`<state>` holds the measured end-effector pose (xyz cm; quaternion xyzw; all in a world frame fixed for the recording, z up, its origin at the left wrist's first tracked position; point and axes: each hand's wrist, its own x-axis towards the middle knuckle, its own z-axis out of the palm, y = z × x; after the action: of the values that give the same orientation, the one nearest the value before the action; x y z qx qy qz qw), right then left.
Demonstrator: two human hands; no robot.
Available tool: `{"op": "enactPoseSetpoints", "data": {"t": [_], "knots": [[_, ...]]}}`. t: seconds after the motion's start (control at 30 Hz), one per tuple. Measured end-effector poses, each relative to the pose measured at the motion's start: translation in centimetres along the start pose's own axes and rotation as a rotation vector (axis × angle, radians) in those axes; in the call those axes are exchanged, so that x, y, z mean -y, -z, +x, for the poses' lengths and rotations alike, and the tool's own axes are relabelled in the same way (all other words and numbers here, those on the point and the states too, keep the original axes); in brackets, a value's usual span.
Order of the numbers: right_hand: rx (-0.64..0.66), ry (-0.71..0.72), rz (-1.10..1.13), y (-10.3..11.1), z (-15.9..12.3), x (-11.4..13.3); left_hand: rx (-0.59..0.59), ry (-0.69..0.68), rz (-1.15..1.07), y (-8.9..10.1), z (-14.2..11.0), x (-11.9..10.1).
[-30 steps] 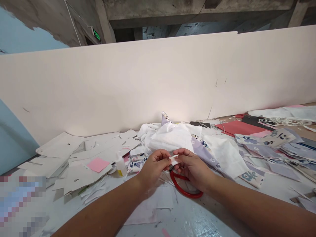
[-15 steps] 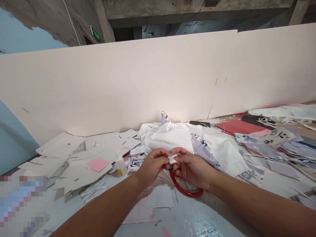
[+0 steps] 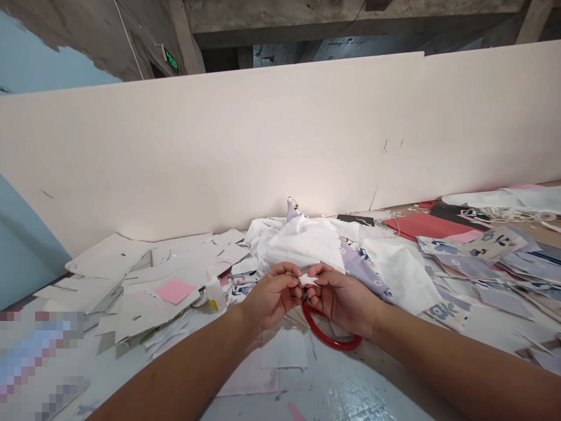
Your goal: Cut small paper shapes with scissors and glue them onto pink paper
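Observation:
Between the fingertips of my left hand point(image 3: 277, 292) and my right hand point(image 3: 333, 292) is a small white folded piece point(image 3: 308, 280). Each hand pinches one end of it; whether it is paper or cloth I cannot tell. Just beneath the hands lie scissors with red handles point(image 3: 335, 342), their blades mostly hidden by my fingers. Behind the hands a heap of white cloth point(image 3: 302, 242) is piled up, with lilac floral fabric point(image 3: 362, 266) showing at its right side.
Cut grey-white card pieces point(image 3: 109, 292) with a pink square point(image 3: 175, 290) cover the left. A small white bottle point(image 3: 214, 292) stands beside them. Floral pieces point(image 3: 482, 245), red sheets point(image 3: 421, 227) and white cord point(image 3: 495, 216) lie at right. A pale board point(image 3: 263, 146) rises behind.
My fingers have shifted on the small white piece, which now looks more creased and spread between both hands. The scissors and the heap of cloth stay put.

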<state>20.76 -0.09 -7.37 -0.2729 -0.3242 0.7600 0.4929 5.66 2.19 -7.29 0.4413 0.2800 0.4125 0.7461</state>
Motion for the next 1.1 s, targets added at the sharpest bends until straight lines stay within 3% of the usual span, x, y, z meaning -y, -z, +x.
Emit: {"op": "enactPoseSetpoints", "data": {"t": [0.3, 0.53, 0.77, 1.0, 1.1], "knots": [[-0.106, 0.158, -0.184, -0.28, -0.03, -0.26, -0.016, -0.071, 0.037, 0.16, -0.02, 0.10], [-0.150, 0.219, -0.395, 0.03, 0.05, -0.60, -0.115, -0.043, 0.168, -0.19, 0.06, -0.01], [-0.195, 0.284, -0.450, -0.32, -0.15, -0.52, -0.089, -0.162, 0.349, 0.02, -0.07, 0.01], [-0.193, 0.139, -0.453, -0.31, 0.03, -0.40, -0.156, -0.227, 0.397, -0.57, -0.31, -0.10], [-0.206, 0.148, -0.485, -0.20, 0.19, -0.44, -0.165, -0.218, 0.411, -0.58, -0.37, -0.12]]}}
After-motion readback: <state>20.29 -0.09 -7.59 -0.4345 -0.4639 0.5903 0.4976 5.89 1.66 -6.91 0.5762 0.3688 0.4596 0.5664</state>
